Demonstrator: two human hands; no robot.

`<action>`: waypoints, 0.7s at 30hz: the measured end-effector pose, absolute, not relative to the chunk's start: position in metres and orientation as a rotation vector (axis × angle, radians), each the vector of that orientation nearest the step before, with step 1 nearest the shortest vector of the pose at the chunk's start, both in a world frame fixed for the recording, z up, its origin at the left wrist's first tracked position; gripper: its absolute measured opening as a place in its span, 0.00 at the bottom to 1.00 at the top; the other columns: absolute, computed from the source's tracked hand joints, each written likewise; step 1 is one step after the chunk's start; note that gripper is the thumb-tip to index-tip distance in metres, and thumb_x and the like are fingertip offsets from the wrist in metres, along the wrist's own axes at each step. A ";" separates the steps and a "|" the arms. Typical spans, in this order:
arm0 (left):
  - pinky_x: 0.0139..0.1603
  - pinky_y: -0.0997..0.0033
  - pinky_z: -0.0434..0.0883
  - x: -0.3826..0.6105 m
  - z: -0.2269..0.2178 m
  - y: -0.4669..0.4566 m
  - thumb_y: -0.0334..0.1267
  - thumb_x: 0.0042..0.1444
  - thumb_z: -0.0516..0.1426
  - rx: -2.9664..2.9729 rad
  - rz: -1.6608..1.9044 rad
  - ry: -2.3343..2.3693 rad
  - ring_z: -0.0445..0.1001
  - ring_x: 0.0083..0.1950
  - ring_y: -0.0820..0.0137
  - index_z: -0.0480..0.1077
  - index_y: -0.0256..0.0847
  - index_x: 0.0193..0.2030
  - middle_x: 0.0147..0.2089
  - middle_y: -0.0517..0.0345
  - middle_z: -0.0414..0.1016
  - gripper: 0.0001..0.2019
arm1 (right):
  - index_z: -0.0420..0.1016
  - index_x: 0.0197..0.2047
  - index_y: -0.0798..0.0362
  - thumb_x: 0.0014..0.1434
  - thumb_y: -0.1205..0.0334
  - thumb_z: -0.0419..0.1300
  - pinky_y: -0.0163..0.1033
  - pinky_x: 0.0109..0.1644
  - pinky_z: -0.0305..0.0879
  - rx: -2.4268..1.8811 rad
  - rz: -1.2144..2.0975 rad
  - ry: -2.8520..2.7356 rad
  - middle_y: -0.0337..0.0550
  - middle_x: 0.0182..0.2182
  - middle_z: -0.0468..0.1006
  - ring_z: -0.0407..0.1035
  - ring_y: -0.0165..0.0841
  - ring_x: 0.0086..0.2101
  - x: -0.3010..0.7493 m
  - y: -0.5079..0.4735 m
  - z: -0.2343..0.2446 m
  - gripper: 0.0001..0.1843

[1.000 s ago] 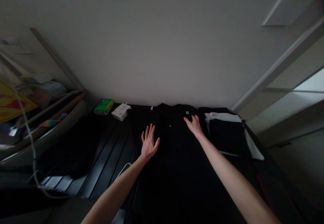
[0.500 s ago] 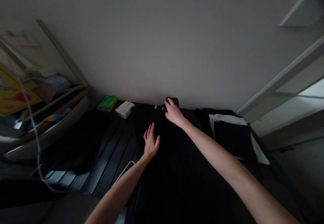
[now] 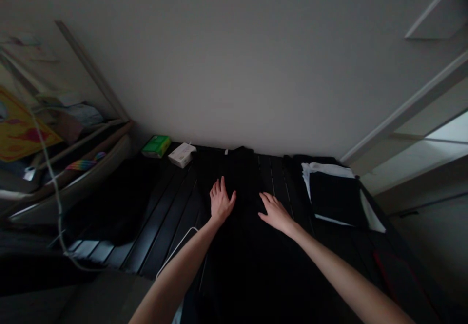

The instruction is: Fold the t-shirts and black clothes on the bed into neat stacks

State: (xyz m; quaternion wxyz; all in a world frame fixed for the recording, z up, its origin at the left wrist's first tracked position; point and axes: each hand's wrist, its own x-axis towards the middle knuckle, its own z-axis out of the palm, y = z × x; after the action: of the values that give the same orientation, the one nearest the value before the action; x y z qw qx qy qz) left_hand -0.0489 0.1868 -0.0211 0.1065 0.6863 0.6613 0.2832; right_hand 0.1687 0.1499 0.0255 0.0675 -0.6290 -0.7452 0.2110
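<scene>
No readable text, tag on black garment, green box, white box (all too small)

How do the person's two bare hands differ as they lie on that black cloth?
The left hand points its spread fingers toward the wall, while the right hand turns its closer-set fingers inward, toward the left hand. The left hand also sits slightly farther forward than the right hand. Both are bare, open and palm down on the black garment.
</scene>
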 end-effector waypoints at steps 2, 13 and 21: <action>0.62 0.48 0.56 -0.050 -0.021 0.187 0.49 0.60 0.51 2.041 0.817 1.940 0.56 0.65 0.51 0.44 0.41 0.71 0.64 0.40 0.59 0.35 | 0.59 0.63 0.57 0.54 0.67 0.56 0.49 0.60 0.58 -1.912 0.578 -2.237 0.57 0.59 0.64 0.60 0.44 0.58 0.185 0.125 0.018 0.32; 0.55 0.54 0.66 -0.048 -0.017 0.233 0.43 0.57 0.57 1.687 0.948 1.895 0.67 0.58 0.55 0.46 0.43 0.69 0.61 0.40 0.58 0.36 | 0.66 0.56 0.56 0.59 0.62 0.54 0.40 0.49 0.66 -1.994 0.878 -2.107 0.53 0.45 0.78 0.73 0.40 0.46 0.232 0.058 0.027 0.21; 0.52 0.60 0.68 -0.068 0.001 0.286 0.38 0.49 0.64 1.691 0.829 1.844 0.72 0.53 0.55 0.61 0.37 0.58 0.51 0.42 0.72 0.30 | 0.67 0.58 0.59 0.54 0.74 0.52 0.43 0.46 0.69 -2.164 0.784 -2.432 0.56 0.43 0.79 0.75 0.43 0.43 0.241 -0.030 0.041 0.27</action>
State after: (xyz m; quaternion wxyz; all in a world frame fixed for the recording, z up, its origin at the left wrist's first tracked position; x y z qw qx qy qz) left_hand -0.0685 0.2864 0.0010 0.2501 0.6211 0.6774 0.3046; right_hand 0.2415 -0.0303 0.0409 -0.1032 -0.6429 -0.7223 0.2330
